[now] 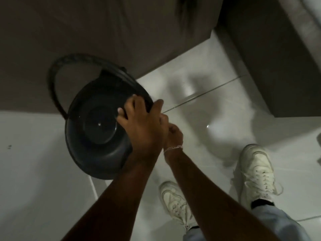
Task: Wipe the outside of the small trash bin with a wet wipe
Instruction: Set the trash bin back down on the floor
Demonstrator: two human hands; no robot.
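The small trash bin (97, 145) is dark, round and empty, seen from above on the pale tiled floor. Its hoop handle (52, 80) hangs back toward the upper left. My left hand (139, 124) clasps the bin's right rim, fingers inside and thumb outside. My right hand (173, 134), with a chain bracelet on the wrist, is curled tight against the bin's outer right side, just behind my left hand. No wet wipe shows; the inside of my right hand is hidden.
A brown wall or cabinet face (104, 32) rises directly behind the bin. Another dark unit (278, 66) stands at the right. My two white sneakers (177, 202) (255, 173) rest on the glossy tiles right of the bin.
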